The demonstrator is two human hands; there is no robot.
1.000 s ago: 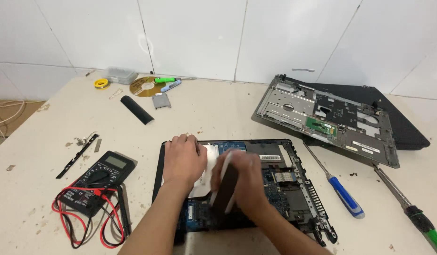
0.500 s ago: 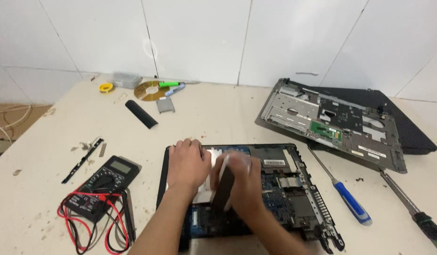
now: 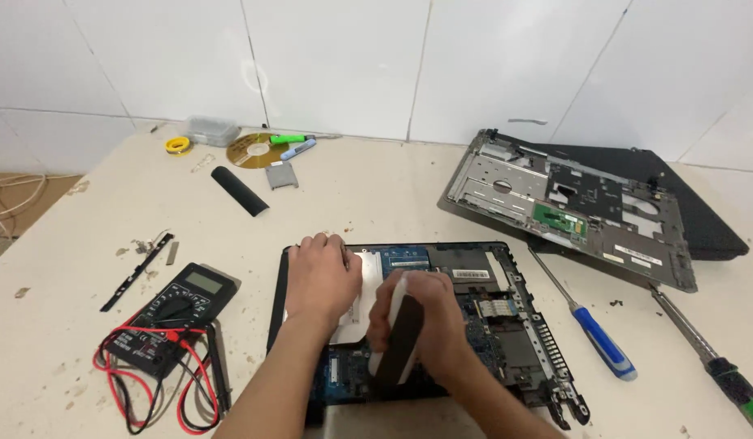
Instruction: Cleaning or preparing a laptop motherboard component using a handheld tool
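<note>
Left hand (image 3: 319,280): lies flat, fingers (image 3: 332,246) spread apart, pressing on the silver metal plate (image 3: 356,313) inside the opened laptop base (image 3: 523,325); it grips nothing.
Right hand (image 3: 429,321): fingers curled and clamped on a dark, flat oblong tool (image 3: 399,348) with a pale edge, likely a brush or pry tool, though the view is too poor to be sure.
Laptop base: sits on the surface (image 3: 376,195) directly under both hands, circuit board exposed to the right of the right-hand fingers.
Doing it well: keep the left palm steady so the base does not slide; work the tool with light strokes, away from the small connectors beside the fingertips.
White label (image 3: 472,275): small rectangle on the dark panel, just beyond the right-hand fingers.
White stickers (image 3: 633,256): two pale strips on the removed grey cover (image 3: 572,203), well apart to the right of the fingers.
Green board (image 3: 559,218): narrow strip on that cover.
Multimeter (image 3: 177,313): black, with red and black leads, left of the left-hand fingers.
Blue screwdriver (image 3: 592,329): right of the right-hand fingers, near the base.
Disc (image 3: 254,150): gold, far beyond the fingers by the wall.
</note>
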